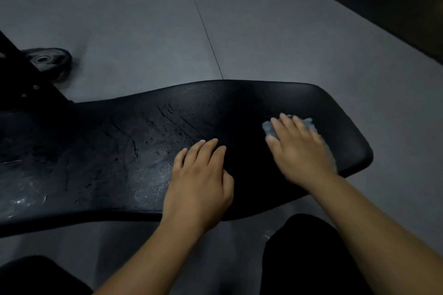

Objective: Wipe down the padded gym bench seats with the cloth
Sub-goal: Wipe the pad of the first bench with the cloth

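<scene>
Head view: wiping step in hand, right hand [302,148] pressing small pale blue-grey cloth [269,128] with straight fingers onto rounded end of black padded bench seat [124,151], left hand [200,177] resting flat, empty; next move likely a leftward pass over wet streaks [167,115].

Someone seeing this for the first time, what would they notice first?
The black padded bench seat fills the middle, its left part streaked with wet smears. The right hand presses a pale blue cloth flat near the seat's rounded right end; the left hand rests flat near the front edge. A weight plate lies on the grey floor, far left.
</scene>
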